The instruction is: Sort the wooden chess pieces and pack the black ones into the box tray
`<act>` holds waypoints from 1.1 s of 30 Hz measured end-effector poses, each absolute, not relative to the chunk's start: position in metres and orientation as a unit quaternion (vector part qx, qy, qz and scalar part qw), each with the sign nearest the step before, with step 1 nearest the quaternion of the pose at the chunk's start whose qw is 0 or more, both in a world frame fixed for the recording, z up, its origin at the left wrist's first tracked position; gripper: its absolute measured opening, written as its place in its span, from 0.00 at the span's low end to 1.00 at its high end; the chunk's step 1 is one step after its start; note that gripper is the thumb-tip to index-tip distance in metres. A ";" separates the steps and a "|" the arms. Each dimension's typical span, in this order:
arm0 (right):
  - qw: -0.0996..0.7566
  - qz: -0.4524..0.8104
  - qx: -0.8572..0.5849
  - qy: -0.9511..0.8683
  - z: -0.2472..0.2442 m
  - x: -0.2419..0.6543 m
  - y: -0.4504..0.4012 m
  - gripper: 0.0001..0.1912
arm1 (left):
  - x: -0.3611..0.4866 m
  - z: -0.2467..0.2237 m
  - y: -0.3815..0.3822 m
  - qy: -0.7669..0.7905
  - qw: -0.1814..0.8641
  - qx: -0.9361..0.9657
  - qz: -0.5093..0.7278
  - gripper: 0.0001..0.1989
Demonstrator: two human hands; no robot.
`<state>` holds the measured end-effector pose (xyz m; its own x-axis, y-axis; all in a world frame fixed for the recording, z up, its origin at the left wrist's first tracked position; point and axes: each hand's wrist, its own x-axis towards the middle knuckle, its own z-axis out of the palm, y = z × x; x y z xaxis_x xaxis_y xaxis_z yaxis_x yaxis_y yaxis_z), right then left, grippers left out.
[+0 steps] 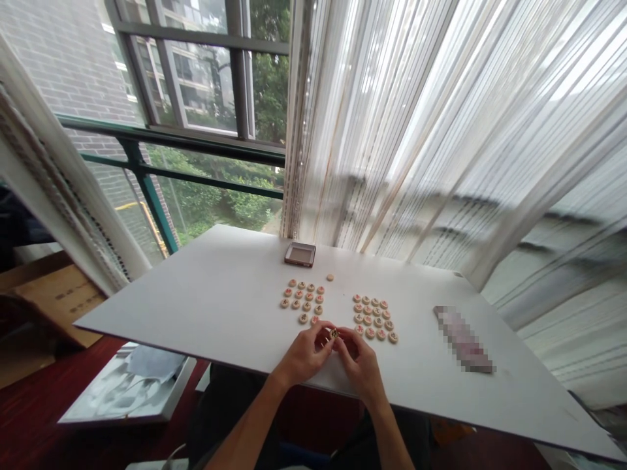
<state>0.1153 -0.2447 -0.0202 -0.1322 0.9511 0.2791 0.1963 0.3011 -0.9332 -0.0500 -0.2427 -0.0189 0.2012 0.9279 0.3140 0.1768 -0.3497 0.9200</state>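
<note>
Between the fingertips of both hands is a round Chinese chess piece (334,333) with a dark character on its face. My left hand (308,349) pinches it from the left, and my right hand (356,354) from the right, just above the white table (235,313). Past my left fingers, a group of chess pieces (298,295) lies in rows, with red and black characters up. A red-marked piece (314,320) is partly covered by my left hand. Near my right hand sits a second block of pieces (377,311) in rows.
A shallow open box (300,254) stands at the table's back edge. One blank-looking piece (330,277) lies apart, in front of it. To the right is a blurred-out flat object (464,339). Curtains (372,130) hang behind the table; a white box (132,385) is below left.
</note>
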 end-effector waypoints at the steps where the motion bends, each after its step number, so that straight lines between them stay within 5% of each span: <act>1: 0.487 0.388 -0.449 -0.641 -0.021 0.115 -0.244 0.18 | -0.050 -0.019 -0.243 0.416 0.386 0.673 0.474 0.13; 33: 0.490 0.376 -0.459 -0.638 -0.028 0.117 -0.240 0.16 | -0.051 -0.019 -0.240 0.433 0.336 0.690 0.472 0.11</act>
